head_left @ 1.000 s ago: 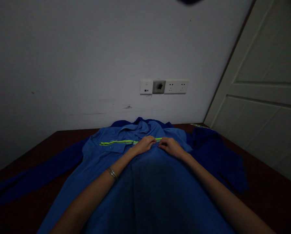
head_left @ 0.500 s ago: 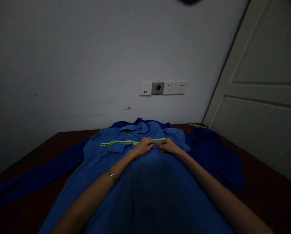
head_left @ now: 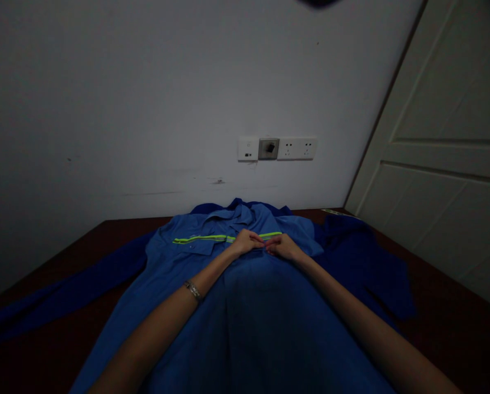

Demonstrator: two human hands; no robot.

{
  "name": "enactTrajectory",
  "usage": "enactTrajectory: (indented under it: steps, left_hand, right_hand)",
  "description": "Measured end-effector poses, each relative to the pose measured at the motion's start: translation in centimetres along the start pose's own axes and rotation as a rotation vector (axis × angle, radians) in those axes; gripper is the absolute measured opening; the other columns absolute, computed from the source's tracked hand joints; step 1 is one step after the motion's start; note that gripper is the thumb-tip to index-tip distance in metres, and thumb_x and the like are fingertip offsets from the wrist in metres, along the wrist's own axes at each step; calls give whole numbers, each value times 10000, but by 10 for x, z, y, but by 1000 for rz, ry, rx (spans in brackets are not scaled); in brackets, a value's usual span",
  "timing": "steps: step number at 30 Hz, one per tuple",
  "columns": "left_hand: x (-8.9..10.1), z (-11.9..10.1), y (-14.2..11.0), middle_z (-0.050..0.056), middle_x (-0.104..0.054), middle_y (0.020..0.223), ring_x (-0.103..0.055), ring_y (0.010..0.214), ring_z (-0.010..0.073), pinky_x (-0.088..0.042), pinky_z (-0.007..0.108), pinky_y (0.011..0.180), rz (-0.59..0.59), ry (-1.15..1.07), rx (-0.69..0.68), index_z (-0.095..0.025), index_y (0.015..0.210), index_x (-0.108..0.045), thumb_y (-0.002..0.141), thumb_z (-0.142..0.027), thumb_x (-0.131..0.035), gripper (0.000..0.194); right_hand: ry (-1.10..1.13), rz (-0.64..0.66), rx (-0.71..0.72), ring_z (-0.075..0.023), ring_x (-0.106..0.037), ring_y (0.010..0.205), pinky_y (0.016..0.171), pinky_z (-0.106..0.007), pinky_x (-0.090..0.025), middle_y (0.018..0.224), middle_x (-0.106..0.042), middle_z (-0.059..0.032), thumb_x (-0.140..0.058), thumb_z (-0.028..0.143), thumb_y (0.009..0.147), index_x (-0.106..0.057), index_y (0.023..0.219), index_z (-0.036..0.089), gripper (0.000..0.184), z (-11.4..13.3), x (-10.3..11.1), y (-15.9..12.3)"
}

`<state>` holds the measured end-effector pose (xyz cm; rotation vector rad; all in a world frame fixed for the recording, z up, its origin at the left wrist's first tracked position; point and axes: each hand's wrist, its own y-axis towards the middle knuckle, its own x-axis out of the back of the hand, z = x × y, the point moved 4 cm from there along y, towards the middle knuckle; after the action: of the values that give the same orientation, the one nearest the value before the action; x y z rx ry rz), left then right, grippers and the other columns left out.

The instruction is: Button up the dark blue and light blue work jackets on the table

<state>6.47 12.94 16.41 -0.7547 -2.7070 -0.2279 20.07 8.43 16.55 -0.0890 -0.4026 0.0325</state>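
Note:
A blue work jacket (head_left: 179, 306) with a collar lies spread out, its collar end toward the wall. A yellow-green reflective strip (head_left: 204, 238) crosses its chest, with a buttoned pocket flap (head_left: 198, 248) below the strip on the left. My left hand (head_left: 246, 242) is closed in a pinch on the jacket's front, just under the strip. Right beside it, my right hand (head_left: 283, 246) pinches the same spot, and the fingertips of both nearly meet. The bit of cloth between the fingers is too small and dark to make out. A bracelet (head_left: 193, 290) circles my left wrist.
Dark blue sleeves (head_left: 85, 279) stretch out to both sides over a dark red-brown surface (head_left: 35, 350). A pale wall (head_left: 146, 109) with sockets (head_left: 297, 148) rises behind. At the right stands a white panelled door (head_left: 437, 202).
The fingers of my left hand have shifted slightly and stretched toward the right hand, bringing the fingertips closer together. The view has moved a little; the jacket lies as before.

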Motion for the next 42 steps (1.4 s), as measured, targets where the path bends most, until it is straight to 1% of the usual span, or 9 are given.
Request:
enactTrajectory:
  steps: [5,13,18,23,27,29,32,37,42]
  left_hand:
    - [-2,-2,-4,-11,-624,580,-569,562,94,-450,204,573,13,-104,47,-94,734,-662,554,-73,-669,181]
    - [3,0,2,5,-640,613,-585,587,97,-461,204,602,46,-106,9,-89,768,-639,564,-5,-611,223]
    - [30,-26,-2,30,-653,673,-592,617,117,-455,206,593,-41,120,-86,-79,829,-657,611,-83,-595,227]
    - [62,-47,-27,39,-661,711,-589,645,116,-450,197,593,-131,208,-169,-89,817,-669,652,-100,-544,208]
    - [85,-38,-57,30,-655,689,-565,595,94,-436,179,550,-160,215,-94,-98,779,-671,666,-108,-525,185]
    - [95,-26,-72,24,-646,664,-541,551,82,-418,171,512,-184,217,-32,-100,768,-671,666,-108,-517,185]
    - [101,-4,-93,26,-645,676,-515,510,75,-392,170,470,-175,186,58,-95,786,-666,665,-98,-485,218]
    - [91,21,-113,30,-647,696,-536,547,94,-416,194,515,-149,190,82,-89,809,-661,661,-87,-470,242]
    - [79,18,-121,36,-655,759,-560,669,129,-436,228,648,-146,381,-72,-104,850,-673,675,-103,-482,259]
  right_hand:
    - [-20,2,5,-86,-546,492,522,-177,-438,525,-619,13,-523,24,614,-647,727,100,185,1,-1,-1]
    - [-75,-3,44,-86,-533,500,504,-177,-414,578,-634,-3,-468,19,614,-650,780,89,257,-2,-2,1]
    - [-224,-47,112,-110,-560,561,521,-189,-415,659,-660,-26,-483,48,621,-651,839,88,278,2,-3,-5]
    - [-364,-78,135,-134,-597,649,597,-211,-444,742,-673,-50,-464,59,663,-650,859,96,273,14,-3,-15]
    - [-587,-232,388,-166,-604,798,728,-254,-436,880,-669,-79,-439,119,731,-661,882,135,270,54,-4,-38]
    - [-666,-261,543,-168,-592,845,768,-257,-420,921,-660,-73,-439,140,750,-656,897,158,263,77,-16,-55]
    - [-715,-174,639,-156,-589,830,755,-238,-414,910,-656,-59,-442,163,770,-642,904,173,242,96,-50,-76]
    - [-952,-42,561,-191,-594,823,683,-260,-420,914,-635,-100,-416,382,834,-618,940,171,311,89,-109,-83]
    - [-1093,-55,471,-234,-576,906,691,-290,-426,972,-614,-129,-442,392,810,-607,967,158,326,80,-125,-74]
